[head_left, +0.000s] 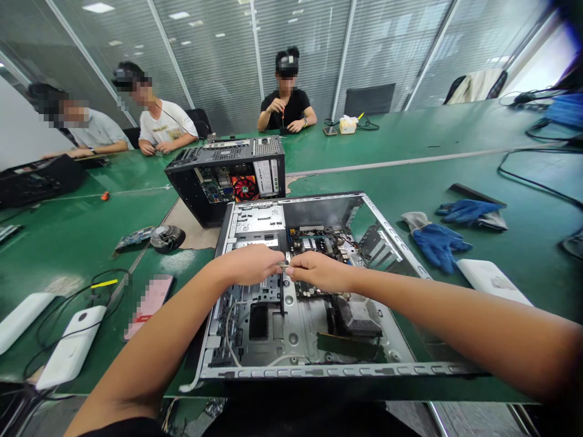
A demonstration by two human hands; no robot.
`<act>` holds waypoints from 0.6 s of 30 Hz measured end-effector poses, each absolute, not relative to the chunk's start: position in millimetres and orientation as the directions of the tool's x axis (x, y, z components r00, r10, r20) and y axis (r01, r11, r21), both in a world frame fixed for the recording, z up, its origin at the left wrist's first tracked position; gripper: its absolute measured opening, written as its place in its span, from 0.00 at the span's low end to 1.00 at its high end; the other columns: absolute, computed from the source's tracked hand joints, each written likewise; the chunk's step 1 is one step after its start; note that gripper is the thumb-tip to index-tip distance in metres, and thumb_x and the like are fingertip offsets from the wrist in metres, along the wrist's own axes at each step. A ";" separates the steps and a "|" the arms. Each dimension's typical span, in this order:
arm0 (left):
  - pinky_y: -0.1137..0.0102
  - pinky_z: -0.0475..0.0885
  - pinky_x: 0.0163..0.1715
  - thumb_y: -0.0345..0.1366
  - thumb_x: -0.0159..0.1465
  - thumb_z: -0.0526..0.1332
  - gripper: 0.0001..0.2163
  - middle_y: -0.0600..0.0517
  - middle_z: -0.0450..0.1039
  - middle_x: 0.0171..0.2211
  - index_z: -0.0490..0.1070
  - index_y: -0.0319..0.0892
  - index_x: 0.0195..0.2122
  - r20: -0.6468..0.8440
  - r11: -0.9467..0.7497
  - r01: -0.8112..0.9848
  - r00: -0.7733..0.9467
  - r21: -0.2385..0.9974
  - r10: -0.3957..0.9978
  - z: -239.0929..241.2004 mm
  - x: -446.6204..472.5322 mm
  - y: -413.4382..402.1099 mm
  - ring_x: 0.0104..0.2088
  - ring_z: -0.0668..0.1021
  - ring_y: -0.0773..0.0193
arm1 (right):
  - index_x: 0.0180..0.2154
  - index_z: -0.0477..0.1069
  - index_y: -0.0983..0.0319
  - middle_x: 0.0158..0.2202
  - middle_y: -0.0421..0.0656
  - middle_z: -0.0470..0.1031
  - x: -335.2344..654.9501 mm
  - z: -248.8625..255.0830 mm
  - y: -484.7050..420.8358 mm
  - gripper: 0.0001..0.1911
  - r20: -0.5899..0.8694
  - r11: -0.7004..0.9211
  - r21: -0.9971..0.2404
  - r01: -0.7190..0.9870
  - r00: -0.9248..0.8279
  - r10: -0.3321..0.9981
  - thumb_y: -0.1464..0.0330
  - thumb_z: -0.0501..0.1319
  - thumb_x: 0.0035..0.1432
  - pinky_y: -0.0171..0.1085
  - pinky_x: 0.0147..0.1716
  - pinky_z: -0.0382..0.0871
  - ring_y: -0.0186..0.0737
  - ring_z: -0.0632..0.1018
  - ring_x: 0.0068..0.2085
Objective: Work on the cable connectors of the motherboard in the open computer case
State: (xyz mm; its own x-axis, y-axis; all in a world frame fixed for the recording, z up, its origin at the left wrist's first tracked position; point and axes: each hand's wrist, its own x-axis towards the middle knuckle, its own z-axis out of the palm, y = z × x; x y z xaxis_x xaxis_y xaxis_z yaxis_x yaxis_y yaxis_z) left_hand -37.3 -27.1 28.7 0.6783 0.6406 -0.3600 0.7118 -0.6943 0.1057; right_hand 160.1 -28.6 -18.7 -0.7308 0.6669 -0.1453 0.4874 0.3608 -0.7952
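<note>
An open computer case (387,368) lies on its side in front of me. Over its middle, my left hand (255,265) and my right hand (321,271) meet, fingertips almost touching. Both are closed in a pinch around a small greyish piece (283,264), mostly hidden by the fingers; its kind is too small to make out. Behind my right hand is the motherboard (314,243) with its wires. A metal heatsink (359,314) and a dark green circuit board strip (348,346) lie lower right inside. A pale cable (229,334) loops along the lower left of the case.
A second upright computer case (191,185) with a red fan stands behind. Left are a phone (150,306), white power banks (75,346), cables and a round cooler (167,238). Blue gloves (437,243) and another white device (492,280) lie right. Several people sit across the table.
</note>
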 end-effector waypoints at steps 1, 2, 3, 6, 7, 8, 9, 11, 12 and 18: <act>0.69 0.61 0.27 0.38 0.67 0.49 0.09 0.50 0.71 0.28 0.67 0.42 0.36 -0.358 -0.692 0.715 0.676 0.106 0.644 29.0 -37.1 -27.3 0.28 0.71 0.62 | 0.24 0.63 0.62 0.21 0.35 0.56 160.2 -18.0 -28.8 0.16 -0.151 0.353 -0.801 0.484 -0.733 0.664 0.61 0.52 0.61 0.33 0.24 0.52 0.31 0.59 0.24; 0.69 0.61 0.28 0.38 0.67 0.50 0.09 0.50 0.71 0.28 0.67 0.42 0.36 -0.358 -0.689 0.717 0.674 0.106 0.647 29.4 -36.8 -27.5 0.28 0.71 0.62 | 0.25 0.65 0.62 0.21 0.36 0.58 160.3 -17.5 -28.9 0.16 -0.154 0.345 -0.807 0.480 -0.735 0.660 0.61 0.52 0.61 0.33 0.25 0.53 0.31 0.60 0.24; 0.68 0.62 0.28 0.38 0.66 0.50 0.09 0.50 0.71 0.28 0.67 0.42 0.36 -0.359 -0.688 0.718 0.672 0.105 0.647 29.8 -36.4 -27.8 0.28 0.71 0.62 | 0.26 0.66 0.63 0.21 0.36 0.59 160.6 -17.2 -29.0 0.16 -0.159 0.337 -0.813 0.475 -0.738 0.655 0.61 0.52 0.61 0.33 0.25 0.54 0.31 0.60 0.24; 0.68 0.62 0.28 0.37 0.66 0.50 0.08 0.49 0.71 0.28 0.67 0.43 0.36 -0.364 -0.687 0.720 0.669 0.101 0.648 30.7 -35.8 -28.6 0.28 0.71 0.61 | 0.27 0.68 0.64 0.21 0.36 0.59 161.6 -17.2 -29.0 0.18 -0.185 0.300 -0.834 0.463 -0.747 0.639 0.60 0.51 0.62 0.33 0.24 0.54 0.31 0.61 0.24; 0.68 0.62 0.28 0.37 0.66 0.50 0.08 0.49 0.71 0.29 0.67 0.43 0.36 -0.364 -0.687 0.720 0.669 0.101 0.648 30.6 -35.8 -28.6 0.28 0.71 0.61 | 0.28 0.68 0.64 0.21 0.36 0.59 161.8 -17.4 -28.9 0.18 -0.193 0.283 -0.843 0.458 -0.747 0.635 0.59 0.51 0.62 0.33 0.24 0.54 0.31 0.60 0.23; 0.68 0.62 0.28 0.37 0.66 0.50 0.09 0.49 0.71 0.29 0.67 0.43 0.36 -0.363 -0.686 0.720 0.670 0.103 0.648 30.4 -36.0 -28.6 0.28 0.71 0.61 | 0.28 0.68 0.64 0.20 0.36 0.58 162.0 -17.6 -28.8 0.18 -0.199 0.268 -0.850 0.454 -0.747 0.634 0.59 0.50 0.63 0.33 0.23 0.53 0.31 0.60 0.23; 0.68 0.62 0.28 0.38 0.66 0.50 0.09 0.49 0.71 0.29 0.67 0.43 0.36 -0.363 -0.686 0.720 0.670 0.105 0.648 30.0 -36.3 -28.4 0.28 0.71 0.61 | 0.28 0.68 0.64 0.20 0.35 0.58 162.1 -17.8 -28.8 0.19 -0.202 0.260 -0.854 0.451 -0.747 0.634 0.59 0.50 0.63 0.33 0.23 0.53 0.31 0.60 0.22; 0.68 0.61 0.28 0.38 0.67 0.50 0.09 0.49 0.71 0.29 0.67 0.43 0.36 -0.363 -0.686 0.720 0.671 0.108 0.647 29.2 -37.0 -27.9 0.28 0.71 0.61 | 0.27 0.68 0.64 0.20 0.35 0.58 162.0 -18.0 -28.5 0.18 -0.207 0.259 -0.851 0.458 -0.744 0.635 0.59 0.50 0.63 0.33 0.23 0.53 0.31 0.60 0.22; 0.68 0.61 0.28 0.38 0.67 0.50 0.09 0.50 0.71 0.29 0.67 0.43 0.36 -0.364 -0.686 0.719 0.672 0.110 0.646 28.8 -37.2 -27.6 0.28 0.71 0.61 | 0.27 0.68 0.64 0.20 0.35 0.58 161.8 -18.1 -28.5 0.18 -0.212 0.263 -0.845 0.466 -0.743 0.635 0.60 0.51 0.63 0.33 0.23 0.53 0.31 0.60 0.22; 0.69 0.59 0.27 0.40 0.67 0.48 0.11 0.51 0.70 0.28 0.66 0.42 0.35 -0.382 -0.698 0.703 0.687 0.133 0.619 30.3 -36.6 -27.1 0.28 0.70 0.63 | 0.25 0.62 0.62 0.21 0.35 0.56 161.2 -17.6 -30.1 0.15 -0.191 0.313 -0.818 0.483 -0.741 0.644 0.60 0.54 0.60 0.33 0.23 0.52 0.31 0.59 0.24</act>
State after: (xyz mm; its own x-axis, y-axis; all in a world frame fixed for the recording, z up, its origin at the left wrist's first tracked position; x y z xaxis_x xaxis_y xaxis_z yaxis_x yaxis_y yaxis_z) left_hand -36.6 -27.1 30.3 0.6866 0.6185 -0.3822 0.7033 -0.6982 0.1335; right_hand 161.2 -30.1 -17.6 -0.7408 0.6441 -0.1908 0.4829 0.3132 -0.8178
